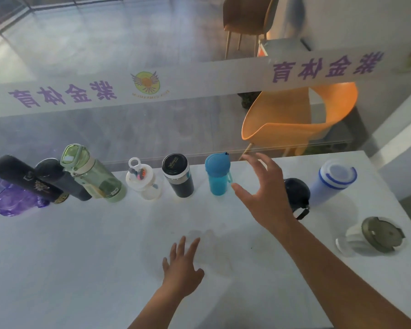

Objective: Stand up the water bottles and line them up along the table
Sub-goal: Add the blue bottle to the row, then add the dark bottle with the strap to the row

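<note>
Several bottles stand in a row along the far edge of the white table [81,257]: a purple bottle [12,198], a black flask [22,179], a dark bottle [62,180], a green bottle [93,174], a small white bottle [144,181], a black tumbler [178,176] and a blue cup [218,174]. My right hand [263,193] hovers open just right of the blue cup, holding nothing. Behind it sits a dark round bottle [297,193], then an upright white-and-blue bottle [332,181]. A white bottle with a grey lid [375,236] lies at the right. My left hand [180,267] rests flat, fingers spread.
A glass wall with a white banner [152,86] runs right behind the bottle row. Beyond it stand an orange chair [294,115] and a brown chair [247,17]. The table's right edge is close to the lying bottle.
</note>
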